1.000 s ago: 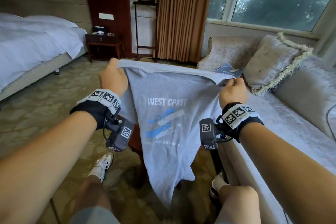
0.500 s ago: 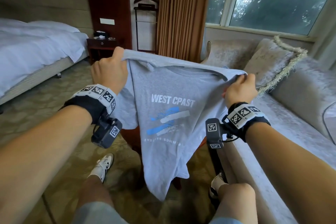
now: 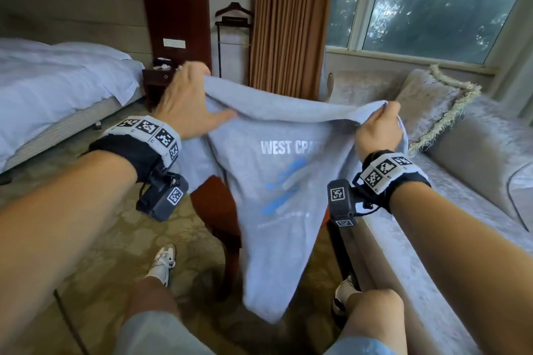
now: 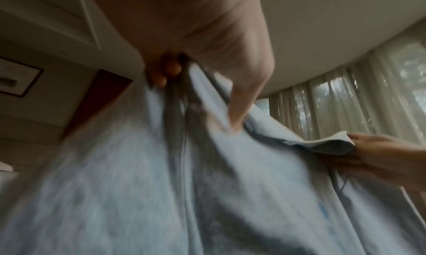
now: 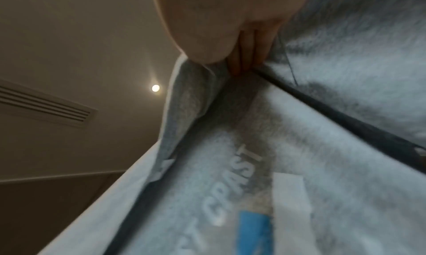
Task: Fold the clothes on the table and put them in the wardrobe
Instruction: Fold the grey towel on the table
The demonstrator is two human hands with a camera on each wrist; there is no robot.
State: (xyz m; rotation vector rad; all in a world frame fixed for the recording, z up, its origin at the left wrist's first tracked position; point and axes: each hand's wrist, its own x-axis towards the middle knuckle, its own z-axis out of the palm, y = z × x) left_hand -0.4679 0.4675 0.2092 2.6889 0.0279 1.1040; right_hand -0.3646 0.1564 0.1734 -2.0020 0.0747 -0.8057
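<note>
bedroom | T-shirt (image 3: 277,181) top edge level, hem down | both hands holding

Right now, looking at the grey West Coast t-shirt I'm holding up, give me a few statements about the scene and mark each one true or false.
1. Both hands hold the grey printed t-shirt up in the air. True: the left hand and the right hand each hold its top edge.
2. The t-shirt lies flat on the white bed. False: it hangs between the hands, and the bed is off to the left.
3. The print on the shirt faces the person. True.
4. The fringed cushion sits on the carpet. False: it rests on the pale sofa on the right.
5. The brown curtain covers the whole window. False: it is drawn aside beside bare glass.
</note>
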